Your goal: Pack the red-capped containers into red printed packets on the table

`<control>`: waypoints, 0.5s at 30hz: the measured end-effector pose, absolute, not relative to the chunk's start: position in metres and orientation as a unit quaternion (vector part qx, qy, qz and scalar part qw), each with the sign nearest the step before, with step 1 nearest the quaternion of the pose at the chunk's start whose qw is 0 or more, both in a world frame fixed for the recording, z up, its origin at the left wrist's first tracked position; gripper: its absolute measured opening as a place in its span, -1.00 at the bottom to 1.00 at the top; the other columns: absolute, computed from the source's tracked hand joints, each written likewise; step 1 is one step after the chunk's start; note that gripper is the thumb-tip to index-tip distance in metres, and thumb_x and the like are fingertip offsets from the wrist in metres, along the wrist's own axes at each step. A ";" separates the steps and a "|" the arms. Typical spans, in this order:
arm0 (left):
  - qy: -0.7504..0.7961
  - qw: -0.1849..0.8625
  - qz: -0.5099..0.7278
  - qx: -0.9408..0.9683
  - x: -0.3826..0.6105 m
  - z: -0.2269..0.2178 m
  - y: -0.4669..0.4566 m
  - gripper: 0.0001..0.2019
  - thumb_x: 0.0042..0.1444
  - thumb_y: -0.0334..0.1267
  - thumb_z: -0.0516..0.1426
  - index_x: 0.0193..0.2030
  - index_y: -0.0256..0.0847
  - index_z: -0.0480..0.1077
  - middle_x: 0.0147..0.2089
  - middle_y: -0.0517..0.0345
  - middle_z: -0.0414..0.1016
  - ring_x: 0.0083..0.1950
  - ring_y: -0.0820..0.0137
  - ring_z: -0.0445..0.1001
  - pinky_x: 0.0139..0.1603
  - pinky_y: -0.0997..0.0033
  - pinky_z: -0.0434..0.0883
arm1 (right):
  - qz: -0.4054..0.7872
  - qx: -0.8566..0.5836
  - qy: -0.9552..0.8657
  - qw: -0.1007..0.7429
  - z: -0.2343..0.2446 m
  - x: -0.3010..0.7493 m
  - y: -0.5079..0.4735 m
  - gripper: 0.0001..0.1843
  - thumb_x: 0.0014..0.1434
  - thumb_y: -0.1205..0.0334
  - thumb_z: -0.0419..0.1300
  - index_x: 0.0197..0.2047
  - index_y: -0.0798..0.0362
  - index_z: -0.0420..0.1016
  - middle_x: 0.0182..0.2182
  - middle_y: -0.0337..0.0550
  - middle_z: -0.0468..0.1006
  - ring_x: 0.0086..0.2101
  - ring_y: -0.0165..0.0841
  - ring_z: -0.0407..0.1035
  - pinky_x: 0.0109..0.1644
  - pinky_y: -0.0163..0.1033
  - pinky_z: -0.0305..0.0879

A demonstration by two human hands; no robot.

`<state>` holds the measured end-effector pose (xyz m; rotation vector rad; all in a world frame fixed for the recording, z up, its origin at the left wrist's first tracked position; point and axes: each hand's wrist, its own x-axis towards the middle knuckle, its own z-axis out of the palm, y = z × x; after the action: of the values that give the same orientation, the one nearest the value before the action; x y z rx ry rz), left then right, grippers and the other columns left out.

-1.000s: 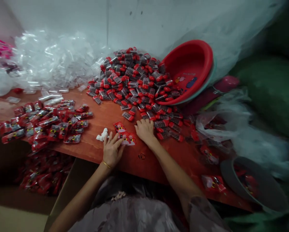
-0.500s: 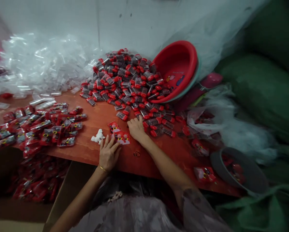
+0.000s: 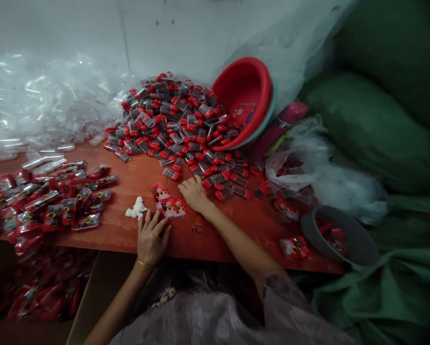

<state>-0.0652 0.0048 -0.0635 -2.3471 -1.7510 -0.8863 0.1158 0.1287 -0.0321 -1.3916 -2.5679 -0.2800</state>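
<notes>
Clear plastic pieces [image 3: 50,105] heap across the upper left of the frame. Below them, shiny red packets [image 3: 53,201] spread to the front edge of the worktop [image 3: 123,184], some hanging over it; more lie beneath. A strip of red-orange surface separates these from a white scrap [image 3: 136,208], left of centre. The left hand [image 3: 151,243] is flat near the front edge, fingers spread, its grip released. Its fingertips reach the lower left of some overlapping red printed cards [image 3: 170,203], at centre. The right hand [image 3: 195,194] is just beside the cards' right side, fingers curled; whether its grip holds anything cannot be told. Its fingertips meet the lower fringe of piled red-capped containers [image 3: 175,120], which back onto a tilted red basin [image 3: 240,91]. At lower right, a grey bowl [image 3: 366,249] sits at the worktop's edge.
</notes>
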 end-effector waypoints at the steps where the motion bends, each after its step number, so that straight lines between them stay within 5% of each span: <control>1: -0.572 0.041 -0.288 -0.767 -0.065 -0.064 0.005 -0.76 0.14 -0.19 0.10 -0.09 -0.14 0.49 0.12 -0.03 0.43 0.24 -0.01 0.26 0.21 -0.14 0.15 | -0.093 -0.470 -0.871 0.111 -0.033 0.116 0.129 -0.71 0.29 0.35 -0.09 -0.21 0.08 0.46 -0.29 -0.09 0.52 -0.21 -0.27 0.24 0.13 -0.02 -0.09; 6: -0.581 0.038 -0.283 -0.762 -0.065 -0.063 0.005 -0.75 0.14 -0.17 0.09 -0.10 -0.13 0.49 0.13 -0.01 0.42 0.24 -0.01 0.25 0.21 -0.13 0.14 | 0.000 -0.521 -0.810 0.269 -0.028 0.136 0.128 -0.78 0.26 0.24 -0.01 -0.23 0.06 0.45 -0.27 -0.10 0.56 -0.20 -0.29 0.33 0.12 -0.04 0.04; 10: -0.585 0.042 -0.279 -0.760 -0.064 -0.062 0.005 -0.75 0.14 -0.17 0.09 -0.11 -0.14 0.51 0.13 -0.02 0.43 0.24 0.00 0.26 0.22 -0.12 0.12 | 0.151 -0.562 -0.672 0.459 -0.017 0.166 0.117 -0.74 0.26 0.16 -0.06 -0.14 0.06 0.38 -0.37 -0.17 0.56 -0.41 -0.38 0.41 -0.26 -0.27 0.30; 12: -0.582 0.043 -0.281 -0.762 -0.064 -0.062 0.006 -0.76 0.14 -0.17 0.09 -0.12 -0.14 0.51 0.12 -0.02 0.43 0.23 0.01 0.26 0.23 -0.10 0.12 | 0.174 -0.569 -0.656 0.464 -0.011 0.173 0.107 -0.76 0.24 0.15 -0.03 -0.16 0.05 0.39 -0.43 -0.22 0.56 -0.48 -0.42 0.41 -0.35 -0.33 0.30; 15: -0.573 0.047 -0.291 -0.765 -0.065 -0.064 0.006 -0.76 0.13 -0.16 0.10 -0.14 -0.16 0.52 0.09 -0.05 0.46 0.22 0.02 0.28 0.23 -0.09 0.12 | 0.121 -0.574 -0.732 0.347 0.000 0.162 0.091 -0.81 0.20 0.22 0.03 -0.24 0.04 0.45 -0.38 -0.22 0.59 -0.39 -0.42 0.45 -0.27 -0.36 0.30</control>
<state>-0.0653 0.0062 -0.0638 -2.3330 -1.7467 -0.8883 0.1615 0.0914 -0.0004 -1.4890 -1.8986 0.3133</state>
